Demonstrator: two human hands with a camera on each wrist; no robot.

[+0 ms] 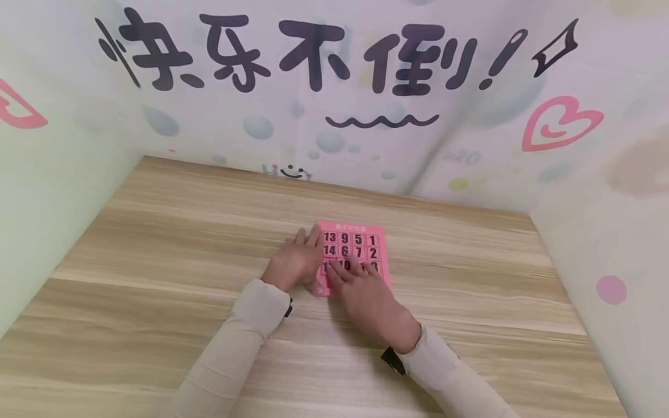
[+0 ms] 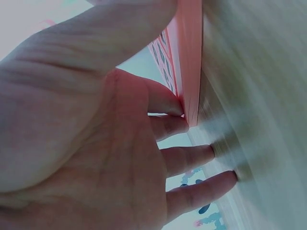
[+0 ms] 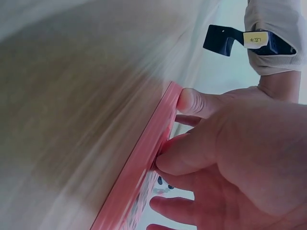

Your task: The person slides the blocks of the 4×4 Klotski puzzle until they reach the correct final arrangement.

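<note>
A pink number sliding puzzle (image 1: 358, 245) lies on the wooden table, with black numbers on its tiles and white lettering along the top border. My left hand (image 1: 295, 264) holds its left side, the thumb at the lower left corner and the fingers near the upper left one. Two fingertips touch the pink frame (image 2: 189, 62) in the left wrist view; the other two rest on the tabletop. Over the lower tiles lies my right hand (image 1: 368, 299), fingertips on the numbers, hiding the bottom row. In the right wrist view its thumb is at the puzzle's edge (image 3: 144, 148).
The wood-grain table (image 1: 172, 232) runs back to a white printed cloth (image 1: 219, 128) with large black characters, bubbles and a pink heart. Pale walls of the same kind stand at left and right. Both sleeves are light, with dark straps at the wrists.
</note>
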